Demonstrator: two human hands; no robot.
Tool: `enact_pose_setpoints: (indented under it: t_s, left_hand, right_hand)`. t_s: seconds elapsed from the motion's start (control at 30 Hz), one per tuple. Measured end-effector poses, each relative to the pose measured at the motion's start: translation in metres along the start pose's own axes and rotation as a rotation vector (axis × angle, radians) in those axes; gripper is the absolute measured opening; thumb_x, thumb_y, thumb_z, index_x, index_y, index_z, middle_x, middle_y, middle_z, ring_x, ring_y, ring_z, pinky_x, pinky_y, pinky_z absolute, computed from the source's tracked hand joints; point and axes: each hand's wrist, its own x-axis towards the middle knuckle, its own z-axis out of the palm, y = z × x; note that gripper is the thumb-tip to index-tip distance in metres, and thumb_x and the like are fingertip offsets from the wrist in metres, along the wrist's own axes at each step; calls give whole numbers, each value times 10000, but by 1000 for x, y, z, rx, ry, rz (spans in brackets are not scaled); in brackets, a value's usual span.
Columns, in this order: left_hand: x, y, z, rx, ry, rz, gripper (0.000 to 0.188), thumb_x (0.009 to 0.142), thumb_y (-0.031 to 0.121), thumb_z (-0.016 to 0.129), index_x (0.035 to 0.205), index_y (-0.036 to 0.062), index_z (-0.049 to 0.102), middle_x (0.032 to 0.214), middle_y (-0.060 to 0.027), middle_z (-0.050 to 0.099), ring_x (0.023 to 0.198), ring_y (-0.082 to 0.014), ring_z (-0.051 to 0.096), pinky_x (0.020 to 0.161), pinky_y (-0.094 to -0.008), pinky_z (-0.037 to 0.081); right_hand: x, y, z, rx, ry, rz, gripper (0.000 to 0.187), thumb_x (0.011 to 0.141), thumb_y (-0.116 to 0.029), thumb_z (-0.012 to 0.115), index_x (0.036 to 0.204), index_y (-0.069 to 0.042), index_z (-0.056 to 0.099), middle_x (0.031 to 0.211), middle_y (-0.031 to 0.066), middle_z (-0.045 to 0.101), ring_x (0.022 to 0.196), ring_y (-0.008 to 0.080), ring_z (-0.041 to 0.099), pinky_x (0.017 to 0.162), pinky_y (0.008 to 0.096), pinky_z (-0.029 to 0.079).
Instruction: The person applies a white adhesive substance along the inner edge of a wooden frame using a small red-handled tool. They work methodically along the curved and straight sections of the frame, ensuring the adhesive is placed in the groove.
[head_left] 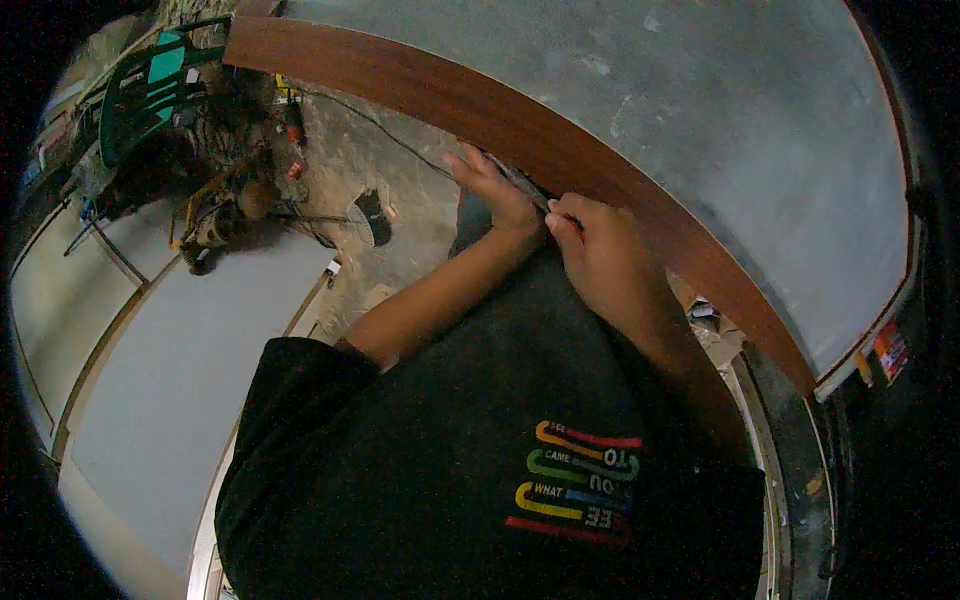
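Observation:
A large board with a grey, scuffed top (690,100) stands before me, its near side faced with a brown wood-grain strip (560,135). Against the lower edge of that strip lies my left hand (497,200), fingers stretched out and thumb side toward the wood. Just right of it, my right hand (605,245) is closed round a slim hand tool (570,226) with a reddish grip. A thin greyish length (526,186) runs from there along the strip's edge toward my left hand. The tool's exact kind is hidden by my fingers.
At left lies a wide pale panel (200,340). Behind it are a green plastic chair (165,85), a power tool (215,225) and clutter. A dark cable (385,130) crosses the concrete floor (340,150), near a dark slipper (372,218).

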Motion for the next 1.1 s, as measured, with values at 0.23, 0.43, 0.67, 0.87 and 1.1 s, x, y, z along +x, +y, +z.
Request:
enact_pose_setpoints:
  t_s: [0.23,0.43,0.67,0.87,1.1]
  left_hand:
    - [-5,-24,1,-65,-5,-63,903,1002,769,193,1583,84,297,1583,-114,378,1431,-296,378,1209,-435,260]
    - [-3,-38,5,-134,-58,108,884,1000,771,192,1523,83,374,1504,-98,461,1369,-288,438,1180,-456,309]
    - [10,-51,-1,-78,-100,185,846,1012,747,184,1472,82,434,1461,-96,500,1337,-283,478,1151,-458,354]
    - [-19,-51,5,-58,-126,235,833,1022,733,169,1506,87,373,1490,-92,469,1359,-284,456,1159,-446,349]
    - [-22,-57,17,97,-55,230,820,1031,725,170,1579,127,292,1559,-97,399,1401,-300,421,1200,-437,302]
  right_hand:
    - [-10,0,-11,-228,3,42,253,1000,-273,622,1096,-62,723,963,224,726,893,451,693,794,532,548]
    - [-2,20,-8,-226,37,-44,253,1022,-305,566,1008,-82,685,900,215,729,872,448,707,767,574,566]
    - [19,41,-1,-148,25,-72,243,1005,-307,592,993,-95,709,957,217,730,920,467,687,818,579,545]
    - [-13,38,-27,-138,-63,-44,267,999,-297,606,1048,-63,722,983,220,726,954,449,682,860,537,533]
    - [6,57,-24,-168,62,-142,284,993,-322,614,1002,-64,731,991,216,732,949,453,687,841,562,546]
